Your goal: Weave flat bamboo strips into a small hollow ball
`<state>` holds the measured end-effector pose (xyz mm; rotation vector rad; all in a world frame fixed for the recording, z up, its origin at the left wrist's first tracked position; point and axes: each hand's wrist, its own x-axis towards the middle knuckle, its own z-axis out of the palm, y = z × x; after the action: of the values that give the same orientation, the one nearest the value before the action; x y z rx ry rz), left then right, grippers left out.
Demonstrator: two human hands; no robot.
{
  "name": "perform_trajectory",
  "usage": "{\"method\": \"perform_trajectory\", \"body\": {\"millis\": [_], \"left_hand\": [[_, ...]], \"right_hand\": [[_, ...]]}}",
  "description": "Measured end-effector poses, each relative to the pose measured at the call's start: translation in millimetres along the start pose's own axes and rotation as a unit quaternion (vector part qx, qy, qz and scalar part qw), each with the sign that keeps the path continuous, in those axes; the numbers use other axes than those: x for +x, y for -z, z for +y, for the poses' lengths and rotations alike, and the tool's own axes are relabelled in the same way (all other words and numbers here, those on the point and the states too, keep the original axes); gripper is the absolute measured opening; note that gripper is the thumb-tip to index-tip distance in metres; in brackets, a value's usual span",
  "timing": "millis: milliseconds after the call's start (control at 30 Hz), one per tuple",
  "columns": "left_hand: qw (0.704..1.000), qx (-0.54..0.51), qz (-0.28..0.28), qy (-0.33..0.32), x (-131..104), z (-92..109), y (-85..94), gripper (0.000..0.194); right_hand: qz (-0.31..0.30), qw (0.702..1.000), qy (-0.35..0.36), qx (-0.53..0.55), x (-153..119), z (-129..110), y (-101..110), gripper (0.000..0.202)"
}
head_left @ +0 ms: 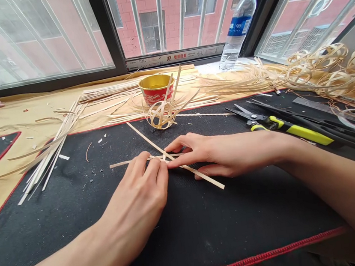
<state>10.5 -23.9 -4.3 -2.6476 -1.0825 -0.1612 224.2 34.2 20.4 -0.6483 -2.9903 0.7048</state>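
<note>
Thin pale bamboo strips cross one another on the black mat. One long bamboo strip (144, 137) slants from upper left to lower right, and another strip (118, 164) lies nearly level across it. My left hand (139, 187), fingers bent together, holds the strips just left of the crossing; its fingertips are partly hidden. From the right, my right hand (218, 151) grips at the same crossing, index finger laid along it and thumb below the slanted strip. Just beyond my fingers sits a small open ball of woven strips (159, 116) with loose ends sticking up.
The black mat (210, 241) has a red stitched edge. Loose strips (51, 155) lie at left. Behind stand a red and gold bowl (153, 95) and a water bottle (236, 31). At right are yellow-black scissors (280, 124) and several woven balls (334, 66).
</note>
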Motion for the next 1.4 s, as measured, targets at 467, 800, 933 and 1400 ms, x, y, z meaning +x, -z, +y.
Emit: {"method": "perform_trajectory", "body": {"millis": [467,800,933,1400], "left_hand": [[0.996,0.075,0.040,-0.029,-2,1,-11.4,0.035],[0.999,0.014,0.046,-0.017,-1,-2,-8.0,0.026],[0.999,0.007,0.035,-0.017,1,-1,-3.2,0.028],[0.997,-0.007,-0.061,0.053,6,-5,-3.5,0.034]], "right_hand": [[0.068,0.998,-0.010,0.007,-3,0,-4,0.043],[0.118,0.987,-0.104,0.023,-5,-1,-7,0.039],[0.118,0.985,-0.121,0.034,-3,-1,-8,0.040],[0.098,0.992,-0.070,0.048,-3,4,-5,0.030]]}}
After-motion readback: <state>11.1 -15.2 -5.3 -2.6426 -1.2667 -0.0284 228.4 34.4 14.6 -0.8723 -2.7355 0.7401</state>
